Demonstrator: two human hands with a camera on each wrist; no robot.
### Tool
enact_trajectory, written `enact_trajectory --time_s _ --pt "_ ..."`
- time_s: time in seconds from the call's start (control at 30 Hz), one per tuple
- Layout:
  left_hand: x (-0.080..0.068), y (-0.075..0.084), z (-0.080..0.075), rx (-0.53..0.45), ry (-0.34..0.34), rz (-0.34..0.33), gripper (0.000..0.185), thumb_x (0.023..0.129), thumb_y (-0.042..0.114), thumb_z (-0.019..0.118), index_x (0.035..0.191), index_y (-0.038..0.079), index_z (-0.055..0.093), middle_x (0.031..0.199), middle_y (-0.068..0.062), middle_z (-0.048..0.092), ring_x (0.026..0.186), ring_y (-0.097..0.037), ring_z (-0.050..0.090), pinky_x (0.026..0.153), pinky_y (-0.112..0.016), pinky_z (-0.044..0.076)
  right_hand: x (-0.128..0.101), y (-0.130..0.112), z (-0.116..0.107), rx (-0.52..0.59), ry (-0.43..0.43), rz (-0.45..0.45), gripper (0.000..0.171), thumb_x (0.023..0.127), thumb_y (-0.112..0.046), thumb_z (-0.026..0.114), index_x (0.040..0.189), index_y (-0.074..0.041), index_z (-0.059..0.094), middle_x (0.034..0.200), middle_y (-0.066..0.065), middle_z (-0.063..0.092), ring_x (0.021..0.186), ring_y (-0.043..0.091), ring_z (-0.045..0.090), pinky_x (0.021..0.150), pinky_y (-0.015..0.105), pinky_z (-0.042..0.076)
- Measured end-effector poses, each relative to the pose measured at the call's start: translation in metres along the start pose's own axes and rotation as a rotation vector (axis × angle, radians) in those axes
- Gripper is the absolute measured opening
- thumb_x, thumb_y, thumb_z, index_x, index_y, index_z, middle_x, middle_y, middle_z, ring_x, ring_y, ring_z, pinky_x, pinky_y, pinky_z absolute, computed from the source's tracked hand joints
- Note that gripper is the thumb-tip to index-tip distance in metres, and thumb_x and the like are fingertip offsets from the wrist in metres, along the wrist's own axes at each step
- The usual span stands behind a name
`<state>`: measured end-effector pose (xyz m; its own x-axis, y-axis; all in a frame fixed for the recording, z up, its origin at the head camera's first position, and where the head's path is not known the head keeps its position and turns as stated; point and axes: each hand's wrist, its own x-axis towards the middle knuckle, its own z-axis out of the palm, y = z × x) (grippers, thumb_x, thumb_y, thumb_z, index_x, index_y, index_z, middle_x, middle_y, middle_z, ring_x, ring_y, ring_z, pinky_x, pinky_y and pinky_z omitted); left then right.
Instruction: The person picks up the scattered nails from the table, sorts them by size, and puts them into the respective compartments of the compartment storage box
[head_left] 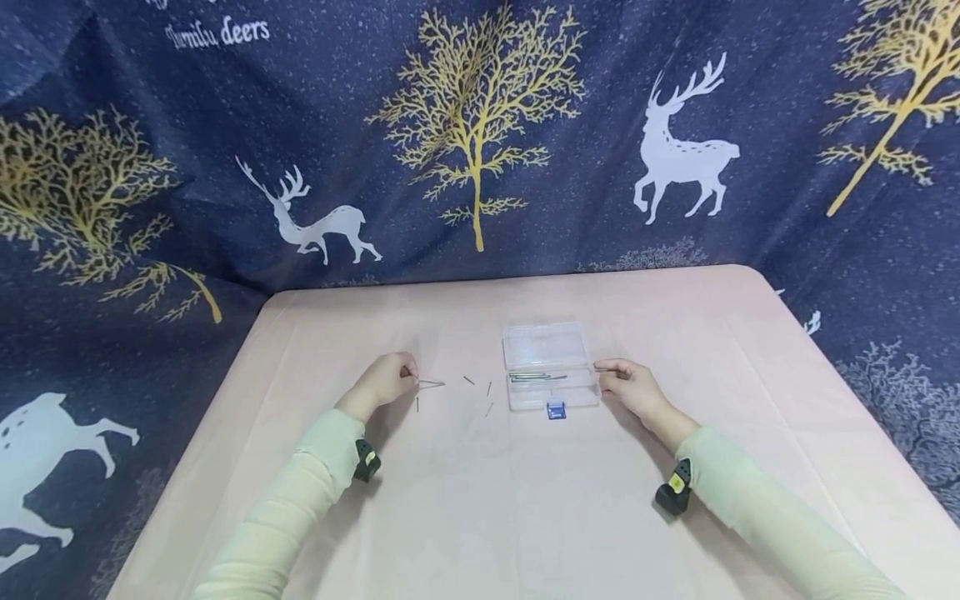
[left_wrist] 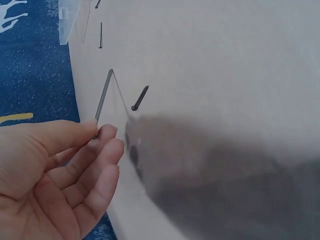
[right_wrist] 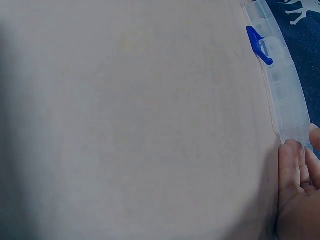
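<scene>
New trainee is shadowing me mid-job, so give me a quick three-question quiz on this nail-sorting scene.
1. True or false: the left hand pinches a nail.
2. Which colour is the latch on the clear box? A red, B blue, C green.
3. Fill in: the right hand rests at the box's ____ side as the head view shows it.

Key: 1 true; 2 B; 3 right.

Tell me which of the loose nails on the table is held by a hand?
The nail pinched by the left hand, its tip pointing towards the clear box. The other loose nails lie flat on the table, untouched.
</scene>
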<state>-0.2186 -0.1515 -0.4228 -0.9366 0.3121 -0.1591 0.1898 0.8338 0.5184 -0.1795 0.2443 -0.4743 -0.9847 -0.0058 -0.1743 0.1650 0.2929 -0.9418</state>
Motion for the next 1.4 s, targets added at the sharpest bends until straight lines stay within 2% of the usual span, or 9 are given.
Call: enact_trajectory --time_s 0.2,0.3,0.43,0.63,0.83,1.03,1.17,1.4 --pt "0.002 -0.005 0.005 -0.182 0.037 -0.069 0.010 0.088 0.003 0.057 0.095 -0.004 0.061 0.088 -0.015 0.065 0.077 -0.024 0.066 0.068 -0.031 0.056 0.001 0.000 0.000 -0.003 0.009 0.004 0.039 0.090 -0.002 0.053 0.126 0.013 0.050 0.110 0.023 0.063 0.079 -0.003 0.058 0.075 0.015 0.054" --pt "0.002 -0.006 0.009 -0.312 0.048 -0.119 0.012 0.088 0.001 0.057 0.097 -0.006 0.060 0.090 -0.017 0.066 0.079 -0.025 0.068 0.070 -0.030 0.057 0.001 0.001 0.000 -0.014 0.010 0.006 0.039 0.090 -0.003 0.054 0.126 0.012 0.050 0.111 0.024 0.062 0.080 -0.003 0.058 0.076 0.016 0.055" --pt "0.003 -0.006 0.012 -0.474 0.052 -0.191 0.015 0.089 -0.001 0.057 0.101 -0.009 0.059 0.090 -0.017 0.067 0.078 -0.018 0.068 0.075 -0.028 0.058 0.001 0.001 0.001 -0.014 0.008 0.010 0.039 0.090 -0.003 0.054 0.126 0.012 0.050 0.112 0.024 0.062 0.081 -0.002 0.058 0.076 0.016 0.055" --pt "0.003 -0.002 0.015 -0.627 0.063 -0.260 0.019 0.090 -0.001 0.057 0.105 -0.011 0.058 0.085 -0.012 0.066 0.071 -0.009 0.065 0.074 -0.024 0.058 0.002 0.003 0.001 -0.016 0.006 0.013 0.039 0.090 -0.003 0.053 0.126 0.011 0.050 0.113 0.025 0.061 0.080 -0.002 0.058 0.077 0.017 0.055" --pt "0.001 0.003 0.017 -0.726 0.058 -0.315 0.023 0.091 -0.002 0.056 0.111 -0.012 0.055 0.091 -0.014 0.067 0.072 -0.008 0.066 0.074 -0.023 0.058 0.001 0.003 0.000 -0.017 0.008 0.011 0.039 0.089 -0.003 0.053 0.126 0.011 0.051 0.111 0.023 0.062 0.080 -0.002 0.058 0.076 0.016 0.055" --pt "-0.001 0.010 0.020 -0.810 0.050 -0.325 0.026 0.091 -0.002 0.055 0.115 -0.013 0.053 0.100 -0.020 0.067 0.074 -0.008 0.067 0.078 -0.023 0.057 0.001 0.004 0.000 -0.009 0.007 0.005 0.039 0.089 -0.002 0.053 0.126 0.012 0.051 0.108 0.020 0.064 0.079 -0.003 0.058 0.075 0.015 0.054" --pt "0.000 0.015 0.024 -0.810 0.041 -0.309 0.026 0.091 -0.001 0.056 0.114 -0.012 0.054 0.105 -0.022 0.066 0.079 -0.011 0.068 0.079 -0.023 0.057 0.001 0.003 0.000 -0.017 0.008 0.000 0.039 0.090 -0.003 0.053 0.125 0.011 0.051 0.107 0.019 0.064 0.079 -0.003 0.058 0.075 0.015 0.054" --pt "0.004 0.026 0.028 -0.810 0.026 -0.256 0.025 0.091 0.001 0.057 0.113 -0.010 0.056 0.109 -0.022 0.065 0.096 -0.025 0.068 0.086 -0.028 0.055 0.000 0.000 0.001 -0.020 0.009 0.001 0.039 0.090 -0.003 0.053 0.126 0.011 0.051 0.108 0.020 0.063 0.079 -0.003 0.057 0.074 0.014 0.054"
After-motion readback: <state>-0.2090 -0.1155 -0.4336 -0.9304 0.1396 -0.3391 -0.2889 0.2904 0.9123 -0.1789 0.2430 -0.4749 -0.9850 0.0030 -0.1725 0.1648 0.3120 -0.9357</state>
